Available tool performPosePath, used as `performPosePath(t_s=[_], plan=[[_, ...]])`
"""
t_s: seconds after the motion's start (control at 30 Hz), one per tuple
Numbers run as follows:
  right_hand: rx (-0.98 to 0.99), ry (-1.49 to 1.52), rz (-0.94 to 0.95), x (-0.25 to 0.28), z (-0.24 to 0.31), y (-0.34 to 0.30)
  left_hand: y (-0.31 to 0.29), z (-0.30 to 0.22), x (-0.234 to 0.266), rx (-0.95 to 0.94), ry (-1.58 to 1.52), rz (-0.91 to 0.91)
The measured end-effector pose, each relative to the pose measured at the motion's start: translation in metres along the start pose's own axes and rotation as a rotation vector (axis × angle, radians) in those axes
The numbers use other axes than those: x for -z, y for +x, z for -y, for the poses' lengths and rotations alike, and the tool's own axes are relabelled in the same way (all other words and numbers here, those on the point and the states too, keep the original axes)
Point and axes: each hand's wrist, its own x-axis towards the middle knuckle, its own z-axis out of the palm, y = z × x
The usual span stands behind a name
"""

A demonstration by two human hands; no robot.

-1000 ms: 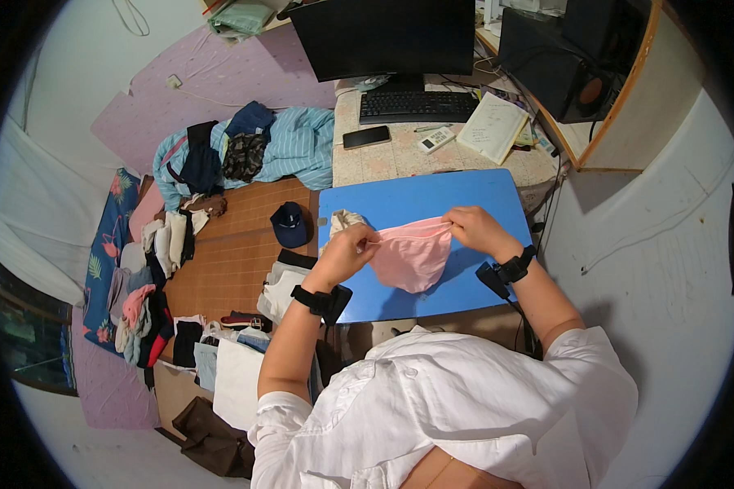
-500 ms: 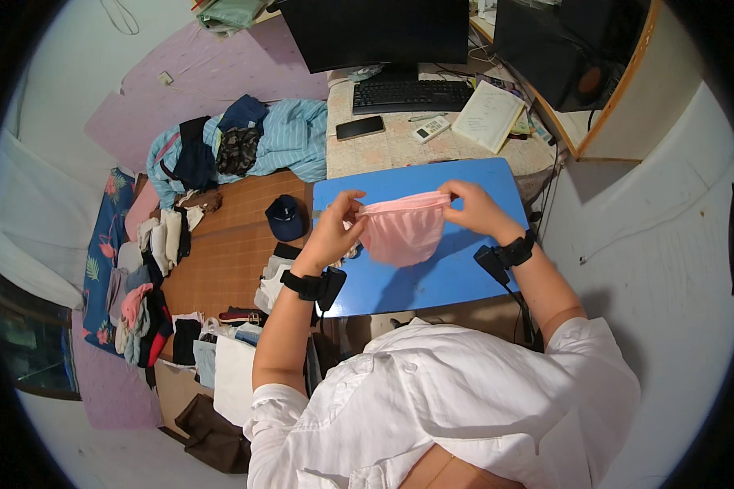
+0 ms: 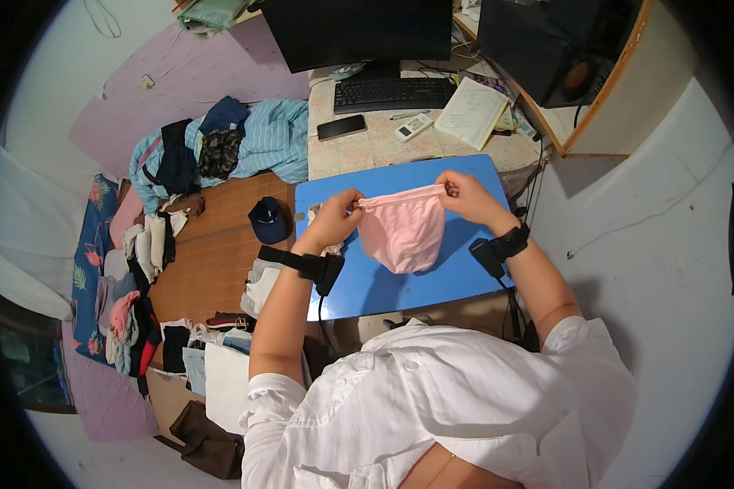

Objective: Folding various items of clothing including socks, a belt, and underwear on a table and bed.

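A pair of pink underpants hangs by its waistband above the blue tabletop, its lower edge close to the surface. My left hand pinches the left end of the waistband. At the other end, my right hand is closed on the band, which is drawn nearly straight between them. Partly behind my left wrist, a small light-coloured cloth shows on the tabletop.
Beyond the blue table stand a keyboard, a phone, a white remote and an open notebook. A dark blue cap lies to the left, with folded clothes and a striped blue blanket.
The waistband has been pulled straighter, and the pink underpants hang flatter and more open toward me. The whole view has shifted slightly, so things appear further left.
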Motion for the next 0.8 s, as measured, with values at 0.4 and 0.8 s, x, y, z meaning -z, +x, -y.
performPosePath(t_s=[0.4, 0.8], plan=[[0.274, -0.354, -0.087, 0.006, -0.033, -0.023, -0.015, 0.010, -0.042, -0.279, 0.191, -0.201], [-0.038, -0.520, 0.488, -0.053, -0.128, -0.083, -0.064, 0.090, -0.110, 0.007, 0.331, 0.433]])
